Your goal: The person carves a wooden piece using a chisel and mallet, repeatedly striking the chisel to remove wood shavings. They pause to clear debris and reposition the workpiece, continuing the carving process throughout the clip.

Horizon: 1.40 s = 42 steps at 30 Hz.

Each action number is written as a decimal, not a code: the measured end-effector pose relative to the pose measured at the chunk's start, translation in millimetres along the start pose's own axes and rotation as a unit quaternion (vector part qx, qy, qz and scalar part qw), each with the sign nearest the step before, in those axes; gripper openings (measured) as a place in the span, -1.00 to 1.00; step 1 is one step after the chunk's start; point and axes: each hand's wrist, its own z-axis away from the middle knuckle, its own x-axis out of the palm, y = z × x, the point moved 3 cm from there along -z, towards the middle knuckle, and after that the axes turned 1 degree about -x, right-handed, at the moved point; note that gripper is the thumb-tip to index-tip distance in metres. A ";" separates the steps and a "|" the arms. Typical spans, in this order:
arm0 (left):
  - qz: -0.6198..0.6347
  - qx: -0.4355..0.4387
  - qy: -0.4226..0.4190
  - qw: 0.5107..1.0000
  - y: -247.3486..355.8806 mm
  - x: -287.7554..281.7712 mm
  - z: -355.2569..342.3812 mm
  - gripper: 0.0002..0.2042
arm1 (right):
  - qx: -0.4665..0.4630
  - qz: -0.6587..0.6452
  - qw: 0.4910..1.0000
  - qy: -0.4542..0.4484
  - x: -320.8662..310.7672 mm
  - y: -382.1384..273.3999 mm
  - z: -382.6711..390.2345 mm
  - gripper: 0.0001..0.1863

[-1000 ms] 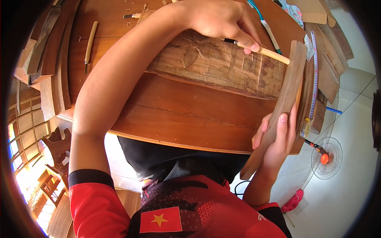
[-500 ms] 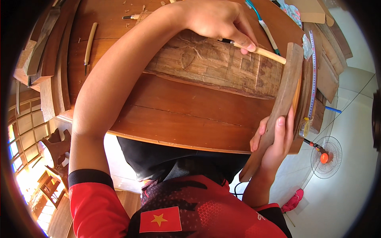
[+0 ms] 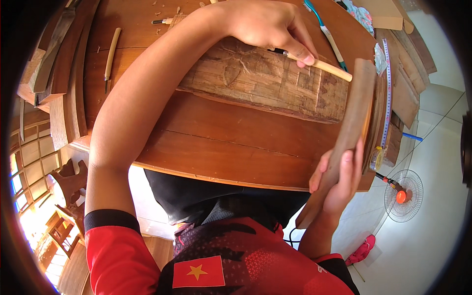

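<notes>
Reaching across the board, my left hand (image 3: pixel 275 29) is closed on a carving chisel (image 3: pixel 333 69) by its pale wooden handle. The chisel slants over a carved wooden board (image 3: pixel 265 83) with leaf-like relief and cut lines; my hand hides most of its blade, so I cannot tell where the edge rests. Wrapped around a long, brown wooden bar (image 3: pixel 350 123), my right hand (image 3: pixel 345 174) holds it at the board's right end. The bar's upper part is beside the butt of the chisel handle; whether they touch is unclear.
Another chisel (image 3: pixel 112 56) lies at the left of the brown table (image 3: pixel 221 142), with wood chips farther back. A blue-and-white toothbrush (image 3: pixel 327 34) lies beyond the board. Wood planks (image 3: pixel 403 78) and a measuring tape (image 3: pixel 387 98) are along the right; a fan (image 3: pixel 403 195) stands on the floor.
The upper end of the wooden bar has moved slightly toward me and looks a little blurred. My left hand and the chisel have barely shifted; the board stays in place.
</notes>
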 end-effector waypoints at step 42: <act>-0.039 0.036 0.005 0.999 -0.8 -5.2 3.1 -0.64 | 0.064 -0.073 0.995 -0.031 18.5 12.2 25.0 -0.33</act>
